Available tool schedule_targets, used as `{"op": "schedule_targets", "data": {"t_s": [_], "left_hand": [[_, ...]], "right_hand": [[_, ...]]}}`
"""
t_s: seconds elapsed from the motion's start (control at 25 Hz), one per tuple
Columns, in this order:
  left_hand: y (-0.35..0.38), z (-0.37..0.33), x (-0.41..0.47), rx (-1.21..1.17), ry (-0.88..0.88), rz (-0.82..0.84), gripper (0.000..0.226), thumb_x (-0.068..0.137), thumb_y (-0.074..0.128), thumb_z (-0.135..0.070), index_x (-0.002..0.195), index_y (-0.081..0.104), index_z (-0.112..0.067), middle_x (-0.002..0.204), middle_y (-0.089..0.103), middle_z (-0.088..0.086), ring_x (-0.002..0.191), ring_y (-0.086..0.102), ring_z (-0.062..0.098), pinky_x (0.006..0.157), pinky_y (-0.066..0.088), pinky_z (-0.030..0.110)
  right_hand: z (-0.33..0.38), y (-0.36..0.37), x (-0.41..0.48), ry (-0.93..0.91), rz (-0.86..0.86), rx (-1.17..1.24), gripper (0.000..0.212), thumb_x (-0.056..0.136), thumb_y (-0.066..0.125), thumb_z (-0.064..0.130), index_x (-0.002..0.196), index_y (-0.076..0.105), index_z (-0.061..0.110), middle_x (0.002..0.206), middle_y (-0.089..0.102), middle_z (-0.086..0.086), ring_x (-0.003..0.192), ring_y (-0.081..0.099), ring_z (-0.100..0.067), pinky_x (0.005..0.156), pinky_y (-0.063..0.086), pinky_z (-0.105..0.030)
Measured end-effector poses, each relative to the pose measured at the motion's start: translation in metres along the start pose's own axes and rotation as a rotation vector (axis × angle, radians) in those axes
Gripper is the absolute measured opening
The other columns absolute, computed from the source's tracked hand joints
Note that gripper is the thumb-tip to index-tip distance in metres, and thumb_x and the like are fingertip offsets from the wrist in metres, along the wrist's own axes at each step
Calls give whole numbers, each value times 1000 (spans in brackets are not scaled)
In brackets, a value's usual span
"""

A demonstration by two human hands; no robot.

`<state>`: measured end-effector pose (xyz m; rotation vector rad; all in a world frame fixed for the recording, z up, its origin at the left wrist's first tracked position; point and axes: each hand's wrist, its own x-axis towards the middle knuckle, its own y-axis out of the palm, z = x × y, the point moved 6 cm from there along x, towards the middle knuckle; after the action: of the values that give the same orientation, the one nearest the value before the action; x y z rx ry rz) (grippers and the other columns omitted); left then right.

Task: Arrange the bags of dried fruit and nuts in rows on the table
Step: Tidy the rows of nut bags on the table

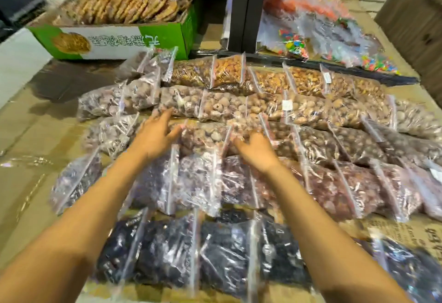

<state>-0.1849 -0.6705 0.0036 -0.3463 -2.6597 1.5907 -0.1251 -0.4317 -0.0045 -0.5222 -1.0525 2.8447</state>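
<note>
Clear zip bags of dried fruit and nuts point(311, 111) lie in overlapping rows across the cardboard-covered table point(55, 111), paler nuts at the far side, black dried fruit point(215, 255) nearest; the left hand point(155, 135), fingers straight and spread, and the right hand point(256, 150), fingers loosely spread, lie on either end of a bag of round brown nuts point(203, 135) in the middle row; a green box of round crackers point(114, 42) stands beyond, far left.

Our bare left forearm point(95, 207) and bare right forearm point(318, 219) reach from the near edge toward the middle, converging. Our bare left hand point(155, 135) lies farther, fingers straight and spread. Our bare right hand point(256, 152) splays its fingers palm down, blurred.
</note>
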Motion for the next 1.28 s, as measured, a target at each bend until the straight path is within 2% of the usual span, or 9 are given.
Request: {"op": "schedule_targets", "data": {"t_s": [0.2, 0.28, 0.4, 0.56, 0.68, 0.88, 1.0, 1.08, 1.28], "left_hand": [[13, 33, 46, -161, 77, 391, 38, 93, 54, -42, 119, 59, -15, 101, 65, -5, 78, 58, 5, 65, 43, 21], [13, 31, 52, -308, 136, 419, 32, 93, 58, -36, 109, 62, -9, 88, 63, -4, 61, 51, -8, 55, 38, 9], [11, 28, 53, -261, 215, 386, 26, 96, 56, -28, 100, 57, -3, 71, 54, -1, 45, 47, -10, 49, 37, 10], [18, 33, 56, -93, 293, 375, 32, 87, 47, -60, 90, 54, -29, 73, 62, -6, 66, 61, 14, 63, 48, 31], [24, 43, 59, -168, 217, 278, 22, 90, 45, -53, 84, 51, -33, 68, 59, -6, 60, 53, 16, 62, 45, 33], [-17, 32, 75, -688, 81, -19, 19, 98, 42, -26, 80, 48, -23, 66, 45, -4, 52, 44, 6, 56, 39, 29], [-21, -5, 83, -538, 171, 21, 20, 101, 41, -30, 88, 52, -20, 68, 51, -4, 49, 50, 0, 46, 41, 21], [5, -12, 84, -317, 147, 96, 26, 100, 37, -42, 94, 54, -24, 79, 62, 2, 67, 62, 16, 57, 51, 29], [10, -6, 81, -221, 68, 3, 35, 98, 35, -51, 96, 53, -21, 73, 56, -2, 65, 55, 19, 56, 35, 27]], "right_hand": [[2, 47, 31, 262, -169, 298, 24, 87, 66, 27, 69, 55, 16, 62, 58, -1, 61, 60, -20, 56, 49, -26], [3, 43, 31, 230, -208, 334, 24, 90, 63, 18, 67, 58, 17, 73, 68, -7, 75, 68, -28, 72, 57, -42], [28, 24, 43, 128, -260, 296, 26, 92, 54, 13, 67, 54, 18, 69, 64, -10, 66, 65, -32, 62, 56, -48], [60, 0, 61, 5, -401, 204, 32, 92, 51, 15, 60, 47, 21, 56, 51, -1, 55, 56, -26, 53, 46, -33], [40, 7, 59, 69, -333, 75, 20, 96, 49, 15, 76, 53, 17, 65, 56, 0, 57, 53, -17, 48, 38, -24], [23, 21, 64, 101, -234, 166, 17, 95, 52, 21, 80, 55, 27, 83, 69, -10, 71, 67, -32, 66, 59, -47], [21, 21, 66, 87, -216, 188, 12, 96, 51, 21, 87, 59, 17, 84, 68, -10, 63, 59, -20, 58, 52, -35], [18, 21, 66, 82, -201, 211, 14, 95, 51, 21, 84, 57, 17, 79, 66, -7, 62, 55, -16, 56, 48, -30], [20, 17, 62, 90, -173, 236, 15, 97, 49, 24, 89, 57, 15, 73, 58, 2, 57, 48, -12, 53, 42, -25]]}}
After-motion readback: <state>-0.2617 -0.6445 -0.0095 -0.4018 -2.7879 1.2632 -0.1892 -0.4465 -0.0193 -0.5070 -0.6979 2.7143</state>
